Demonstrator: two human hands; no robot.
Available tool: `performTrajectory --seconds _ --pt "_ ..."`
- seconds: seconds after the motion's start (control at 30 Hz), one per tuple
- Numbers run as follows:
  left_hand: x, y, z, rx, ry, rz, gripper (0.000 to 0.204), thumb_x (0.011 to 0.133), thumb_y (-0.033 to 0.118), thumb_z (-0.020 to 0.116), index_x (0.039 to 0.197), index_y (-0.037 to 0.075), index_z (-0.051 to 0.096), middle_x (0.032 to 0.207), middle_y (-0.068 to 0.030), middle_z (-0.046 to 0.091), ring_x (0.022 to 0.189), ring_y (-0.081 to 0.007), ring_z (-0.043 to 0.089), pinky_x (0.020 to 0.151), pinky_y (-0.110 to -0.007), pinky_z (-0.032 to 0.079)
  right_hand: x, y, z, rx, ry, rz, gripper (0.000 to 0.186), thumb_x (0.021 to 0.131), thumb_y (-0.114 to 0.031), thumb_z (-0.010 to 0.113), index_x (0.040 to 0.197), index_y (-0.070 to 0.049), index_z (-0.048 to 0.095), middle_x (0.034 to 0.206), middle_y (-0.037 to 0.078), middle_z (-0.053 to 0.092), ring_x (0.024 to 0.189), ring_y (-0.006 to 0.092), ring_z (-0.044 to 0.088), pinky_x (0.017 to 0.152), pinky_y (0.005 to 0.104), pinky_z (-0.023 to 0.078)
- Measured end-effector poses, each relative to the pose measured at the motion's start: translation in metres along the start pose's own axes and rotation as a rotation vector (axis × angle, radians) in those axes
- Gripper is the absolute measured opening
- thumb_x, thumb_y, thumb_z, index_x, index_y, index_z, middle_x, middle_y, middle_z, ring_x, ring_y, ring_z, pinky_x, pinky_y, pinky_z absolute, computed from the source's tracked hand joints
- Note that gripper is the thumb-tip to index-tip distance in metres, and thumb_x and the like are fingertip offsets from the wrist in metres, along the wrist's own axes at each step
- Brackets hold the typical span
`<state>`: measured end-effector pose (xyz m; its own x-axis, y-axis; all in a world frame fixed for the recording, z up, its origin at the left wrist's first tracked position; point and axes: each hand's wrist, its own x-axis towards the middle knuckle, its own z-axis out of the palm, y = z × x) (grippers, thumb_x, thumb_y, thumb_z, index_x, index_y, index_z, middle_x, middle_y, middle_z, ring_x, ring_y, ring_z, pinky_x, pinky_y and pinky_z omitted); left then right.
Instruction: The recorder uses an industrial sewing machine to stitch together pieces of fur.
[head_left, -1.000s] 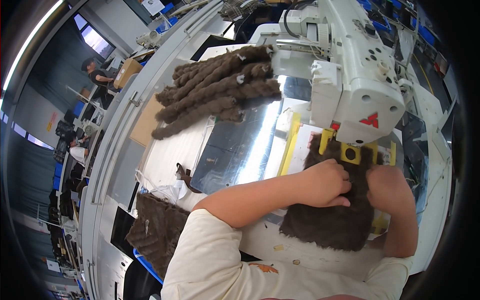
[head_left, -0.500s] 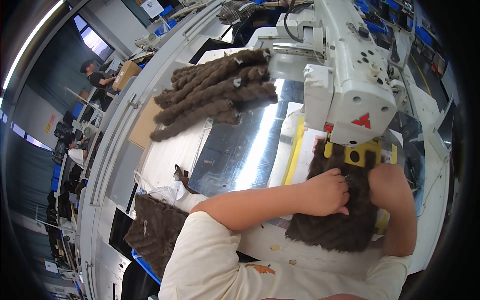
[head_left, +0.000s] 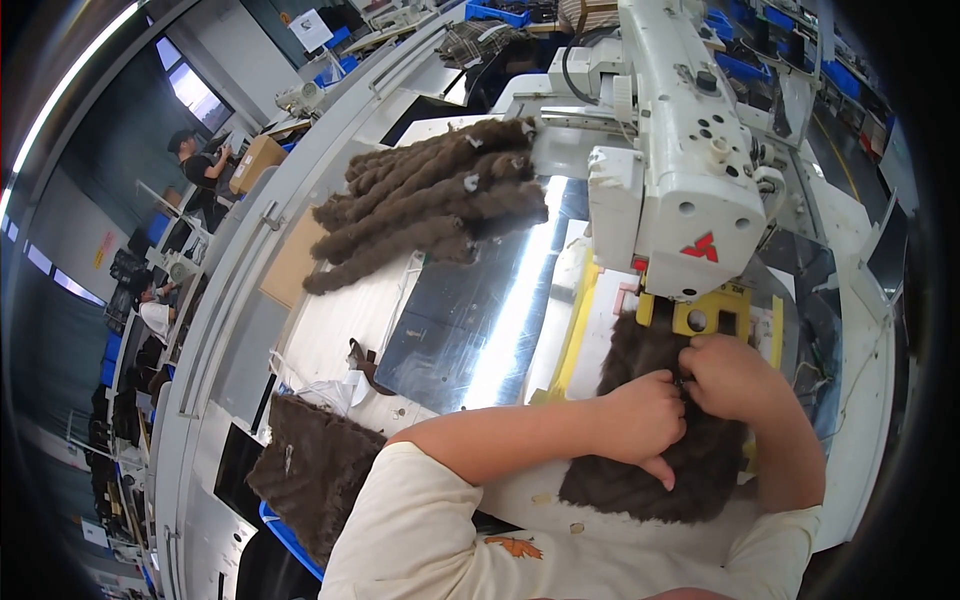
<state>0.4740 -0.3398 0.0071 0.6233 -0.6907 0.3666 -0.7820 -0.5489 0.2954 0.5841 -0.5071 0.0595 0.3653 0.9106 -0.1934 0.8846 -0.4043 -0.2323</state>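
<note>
A dark brown piece of fur fabric lies flat under the head of a white industrial sewing machine, its far edge by the yellow clamp plate. Over the fur, my left hand is closed, fingers curled and thumb pointing down toward me. Against its fingertips my right hand is closed too, just in front of the clamp plate. Between the two sets of fingertips is something small and dark, too hidden to name.
Several rolled brown fur strips lie beyond a shiny metal plate at left. Another fur piece rests by my left elbow over a blue bin. A yellow strip borders the work spot. One person works far left.
My right hand has moved left from the fur's right edge to meet my left hand. The left hand has come slightly nearer me, and more of the clamp plate shows.
</note>
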Motion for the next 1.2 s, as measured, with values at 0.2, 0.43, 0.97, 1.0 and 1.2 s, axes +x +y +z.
performTrajectory --seconds 0.2,0.43,0.97,1.0,1.2 --pt "-0.007 -0.001 0.002 -0.008 -0.124 -0.05 0.063 0.073 0.068 0.071 0.068 0.005 0.069 0.07 -0.0067 0.061 0.076 -0.0271 0.059 0.079 -0.039 0.043 0.008 0.001 0.012 0.02 0.021 0.017 0.013 0.079 -0.012 0.071 0.085 -0.002 0.067 0.091 0.018 0.064 0.091 0.0394 0.065 0.082 0.048 0.053" --pt "-0.011 0.002 0.011 -0.053 -0.016 -0.023 0.054 0.076 0.061 0.072 0.068 0.007 0.069 0.068 -0.0044 0.059 0.075 -0.0249 0.058 0.079 -0.038 0.041 0.011 0.0 0.01 0.056 0.029 0.031 0.01 0.08 -0.01 0.07 0.084 -0.001 0.067 0.087 0.018 0.063 0.089 0.0373 0.065 0.083 0.046 0.053" --pt "-0.012 0.007 0.013 -0.057 -0.006 0.008 0.036 0.085 0.04 0.069 0.067 0.008 0.068 0.064 -0.007 0.062 0.062 -0.0285 0.061 0.072 -0.039 0.046 0.009 -0.01 0.007 0.011 0.012 0.011 0.013 0.074 -0.007 0.071 0.085 -0.001 0.066 0.087 0.018 0.063 0.09 0.0379 0.065 0.083 0.046 0.052" --pt "-0.011 0.006 0.011 -0.058 -0.005 0.009 0.036 0.085 0.04 0.069 0.067 0.008 0.068 0.064 -0.007 0.062 0.062 -0.0285 0.061 0.072 -0.039 0.046 0.009 -0.01 0.007 0.008 0.013 0.009 0.013 0.074 -0.007 0.071 0.085 -0.001 0.067 0.087 0.018 0.063 0.09 0.0379 0.065 0.082 0.0458 0.052" --pt "-0.013 0.005 0.015 -0.067 -0.052 -0.016 0.026 0.078 0.032 0.068 0.068 0.009 0.069 0.068 -0.0071 0.066 0.068 -0.0281 0.064 0.074 -0.039 0.047 0.009 -0.01 0.009 -0.001 0.024 0.002 0.013 0.074 -0.008 0.071 0.084 -0.002 0.067 0.086 0.018 0.063 0.089 0.0377 0.065 0.082 0.0454 0.053"
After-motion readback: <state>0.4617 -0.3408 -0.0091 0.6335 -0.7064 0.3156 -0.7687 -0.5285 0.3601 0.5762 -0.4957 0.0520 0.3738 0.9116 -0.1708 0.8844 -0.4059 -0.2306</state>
